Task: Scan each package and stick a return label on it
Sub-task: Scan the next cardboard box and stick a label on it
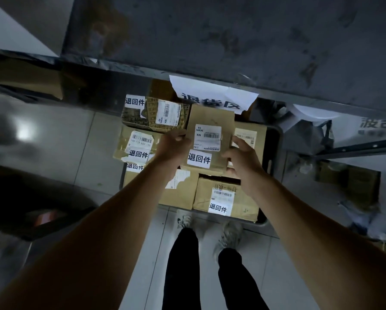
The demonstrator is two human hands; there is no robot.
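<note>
A plain cardboard box (211,130) is held over the middle of a dark tray (275,139) packed with parcels, its long axis running from the person toward the far edge of the tray. Its top face carries a white barcode shipping label (208,136) and, nearer the person, a white return label (199,158) printed with bold black characters that read upright to the wearer.

The left hand (173,145) grips the box's left side, fingers curled onto the edge. The right hand (241,156) is at the right side with thumb raised and fingers bent toward the lower right corner; it seems to clasp the box, though the contact is partly hidden. Both bare forearms reach forward and down from the lower corners of the view.

Around it the tray holds other packages: a patterned box (165,115) at the far left corner, a taped carton (135,143) along the left edge, and a carton (225,199) at the near right corner, each bearing the same kind of return label. A white paper sign (212,95) hangs over the tray's far edge beneath a dark shelf (210,41). The tray sits on a pale tiled floor (80,139); the person's grey shoes (229,233) and black trousers show just before its near edge. The room is dim.
</note>
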